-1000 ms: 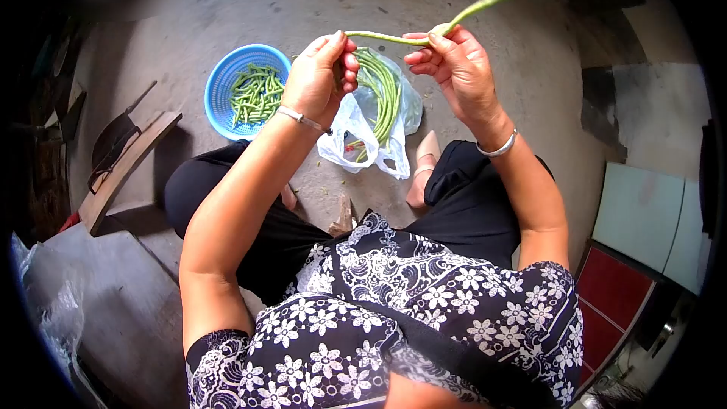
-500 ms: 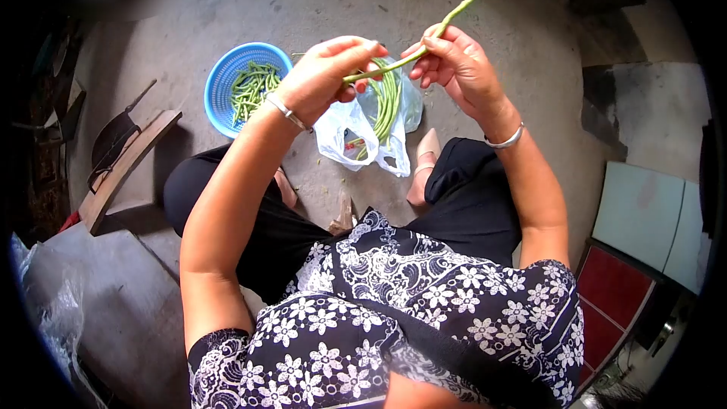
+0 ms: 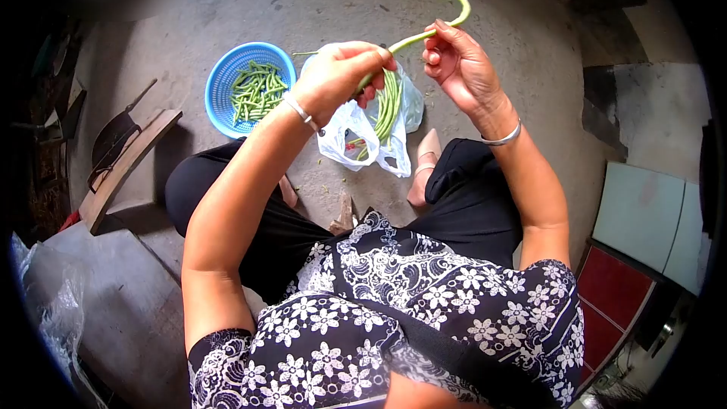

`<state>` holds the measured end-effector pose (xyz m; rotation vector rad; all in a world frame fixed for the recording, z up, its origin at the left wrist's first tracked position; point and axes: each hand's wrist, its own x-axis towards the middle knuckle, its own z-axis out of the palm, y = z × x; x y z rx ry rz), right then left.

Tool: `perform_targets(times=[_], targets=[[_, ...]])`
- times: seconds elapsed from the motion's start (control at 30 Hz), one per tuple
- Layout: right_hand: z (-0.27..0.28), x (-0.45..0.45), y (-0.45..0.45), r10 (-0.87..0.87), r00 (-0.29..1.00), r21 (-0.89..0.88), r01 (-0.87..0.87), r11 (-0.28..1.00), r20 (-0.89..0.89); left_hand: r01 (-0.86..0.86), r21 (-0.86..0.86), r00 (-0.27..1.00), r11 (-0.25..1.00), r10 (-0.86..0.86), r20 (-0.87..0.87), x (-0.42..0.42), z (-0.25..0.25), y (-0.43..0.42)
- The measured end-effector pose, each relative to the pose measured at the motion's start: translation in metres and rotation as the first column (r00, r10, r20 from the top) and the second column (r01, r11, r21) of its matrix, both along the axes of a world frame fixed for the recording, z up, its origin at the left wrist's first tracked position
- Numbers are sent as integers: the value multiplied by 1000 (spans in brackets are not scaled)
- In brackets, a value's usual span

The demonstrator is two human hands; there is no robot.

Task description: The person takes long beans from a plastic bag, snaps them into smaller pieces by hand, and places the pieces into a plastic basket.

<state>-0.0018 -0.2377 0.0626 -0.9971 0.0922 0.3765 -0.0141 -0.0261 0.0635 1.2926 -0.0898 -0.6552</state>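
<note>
A long green bean (image 3: pixel 413 39) stretches between my two hands, its far end curling over beyond my right hand. My left hand (image 3: pixel 342 76) is closed around the lower part of the bean. With thumb and fingertips, my right hand (image 3: pixel 459 60) pinches it nearer the curled end. Below and behind my hands, a bundle of long beans (image 3: pixel 389 110) lies on a white plastic bag (image 3: pixel 345 123) on the floor. A blue basket (image 3: pixel 214 98) to the left holds many short cut bean pieces (image 3: pixel 257 92).
A wooden plank (image 3: pixel 129 170) leans at the left, by a dark object. Clear plastic wrapping (image 3: pixel 57 303) lies at the lower left. A pale green and red cabinet (image 3: pixel 640 212) stands at the right. Between my feet is a small piece of wood (image 3: pixel 344 213).
My left hand has slid up along the bean, closer to my right hand. The bean's far end, earlier reaching up out of view, is now lower and curled to the left.
</note>
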Motion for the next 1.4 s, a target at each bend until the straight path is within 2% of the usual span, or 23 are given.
perform_targets(times=[0.07, 0.17, 0.4, 0.47, 0.57, 0.63, 0.7, 0.8, 0.93, 1.03, 1.17, 1.27, 1.37, 1.4], targets=[[1, -5, 7, -33, 995, -101, 42, 994, 92, -129, -155, 986, 979, 111, -122, 7, -14, 2], [1, -14, 18, -48, 975, -232, 99, 968, 216, -282, -197, 941, 939, 231, -246, 9, -21, -1], [0, -24, 30, 15, 901, -431, 193, 882, 433, -454, -202, 870, 868, 382, -311, 5, -27, -13], [0, -25, 31, 31, 883, -447, 207, 870, 469, -464, -199, 867, 863, 398, -299, 6, -26, -16], [8, -29, 29, 22, 816, -406, 263, 875, 577, -632, -148, 745, 761, 544, -386, 26, -44, -5], [21, -29, 24, 14, 774, -374, 290, 881, 634, -723, -92, 669, 684, 661, -341, 31, -33, 8], [25, -27, 20, 13, 854, -354, 202, 913, 520, -614, -88, 777, 784, 582, -238, 30, -23, 14], [22, -20, 12, 70, 955, -293, 18, 956, 289, -285, -209, 949, 936, 245, -196, 27, -22, 9], [11, -15, 7, 128, 986, -203, -105, 973, 106, 65, -227, 993, 972, -86, -85, 15, -10, 1], [9, -13, 8, 144, 986, -169, -128, 977, 88, 205, -222, 973, 953, -223, -57, 12, -5, 1], [11, -13, 10, 197, 980, -229, -185, 956, 32, 142, -310, 975, 940, -187, -122, 9, -5, -2], [7, -19, 14, 176, 974, -488, -86, 868, 142, -4, -357, 972, 934, -80, -221, 8, -6, 0], [7, -22, 22, 141, 973, -506, -31, 862, 180, -35, -355, 979, 934, -39, -200, 8, -14, 1], [5, -21, 21, 129, 981, -484, -44, 874, 144, -30, -358, 978, 933, -47, -204, 8, -14, 2]])
